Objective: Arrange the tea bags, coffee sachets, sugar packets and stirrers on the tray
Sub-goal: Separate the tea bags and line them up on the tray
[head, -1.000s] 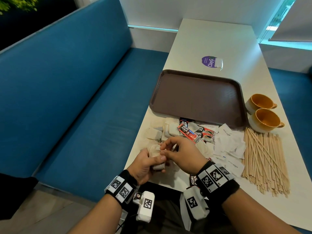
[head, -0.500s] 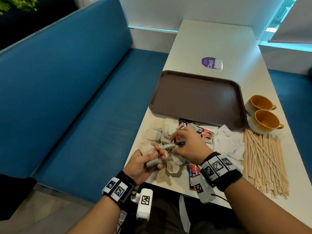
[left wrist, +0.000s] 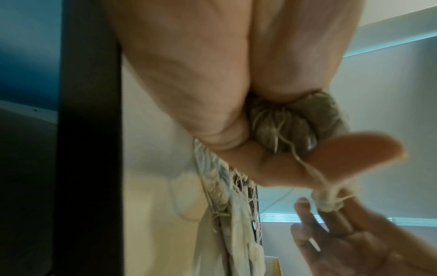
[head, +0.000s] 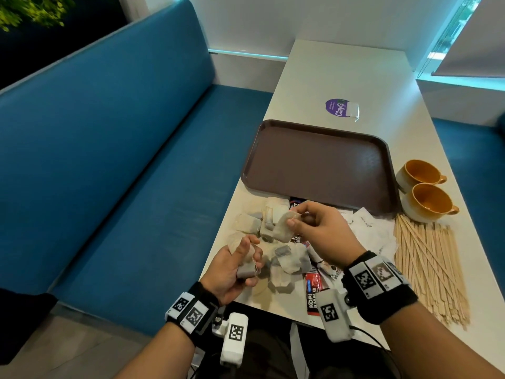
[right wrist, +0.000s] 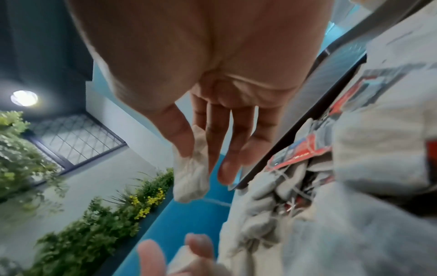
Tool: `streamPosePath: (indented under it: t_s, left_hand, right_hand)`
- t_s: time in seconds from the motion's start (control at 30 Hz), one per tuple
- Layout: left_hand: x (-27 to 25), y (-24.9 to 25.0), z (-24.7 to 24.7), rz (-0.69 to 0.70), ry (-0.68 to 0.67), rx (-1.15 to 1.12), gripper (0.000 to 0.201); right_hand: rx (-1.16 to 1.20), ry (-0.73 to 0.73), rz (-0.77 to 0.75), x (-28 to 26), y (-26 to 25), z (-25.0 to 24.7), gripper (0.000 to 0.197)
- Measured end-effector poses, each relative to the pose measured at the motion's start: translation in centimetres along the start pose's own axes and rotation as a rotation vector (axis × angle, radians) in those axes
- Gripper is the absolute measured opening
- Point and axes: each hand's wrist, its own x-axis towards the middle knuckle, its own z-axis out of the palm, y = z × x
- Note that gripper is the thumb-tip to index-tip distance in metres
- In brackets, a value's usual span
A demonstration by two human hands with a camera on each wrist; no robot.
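A brown tray (head: 319, 162) lies on the white table with nothing on it. In front of it sits a heap of tea bags (head: 284, 258), red coffee sachets (head: 313, 294), white sugar packets (head: 371, 231) and wooden stirrers (head: 429, 266). My left hand (head: 240, 263) grips a bunch of tea bags (left wrist: 283, 127) at the table's near left edge. My right hand (head: 303, 220) pinches one tea bag (head: 282, 228) between thumb and forefinger, lifted above the heap; the same tea bag (right wrist: 191, 179) hangs below its fingers in the right wrist view.
Two orange-lined cups (head: 426, 192) stand right of the tray, beside the stirrers. A purple sticker (head: 337, 107) lies on the table beyond the tray. A blue bench (head: 109, 160) runs along the table's left side.
My right hand has lifted a tea bag out of the heap and raised it toward the tray. My left hand has stayed at the near edge with its bunch of tea bags.
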Motion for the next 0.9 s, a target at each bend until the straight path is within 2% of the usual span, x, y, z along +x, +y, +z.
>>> streamPosePath:
  t_s: [0.13, 0.2, 0.27, 0.33, 0.4, 0.5, 0.63, 0.83, 0.9]
  left_hand:
    - [-0.1, -0.2, 0.5, 0.014, 0.016, 0.055, 0.092]
    - [0.1, -0.4, 0.4, 0.03, 0.028, 0.059, 0.11]
    - [0.2, -0.5, 0.2, 0.031, 0.012, 0.057, 0.119]
    - [0.2, -0.5, 0.1, 0.024, 0.007, 0.07, 0.119]
    - [0.0, -0.4, 0.2, 0.022, -0.004, 0.095, 0.113]
    - [-0.2, -0.4, 0.5, 0.053, -0.068, 0.127, 0.089]
    - [0.0, -0.4, 0.4, 0.067, -0.091, 0.118, 0.086]
    - [-0.5, 0.0, 0.9, 0.076, -0.106, 0.114, 0.062]
    - [-0.7, 0.6, 1.5, 0.072, -0.154, 0.172, 0.049]
  right_hand:
    - [0.114, -0.25, 0.036, -1.0, -1.5, 1.9, 0.01]
    - [0.096, -0.352, 0.083, -1.3, -1.3, 3.3, 0.006]
    - [0.019, -0.365, 0.086, -1.4, -0.5, 4.5, 0.005]
    - [-0.104, -0.314, 0.048, -1.3, 0.4, 5.3, 0.006]
    - [-0.188, -0.27, 0.01, -1.2, 1.0, 5.7, 0.005]
    - [-0.2, -0.202, 0.001, -1.1, 1.5, 5.9, 0.01]
    - [-0.137, -0.1, 0.009, -1.2, 1.9, 5.6, 0.017]
    - [-0.015, 0.061, -0.004, -1.2, 1.5, 2.7, 0.01]
    - [-0.054, 0.036, -0.035, -1.8, 1.7, 1.4, 0.011]
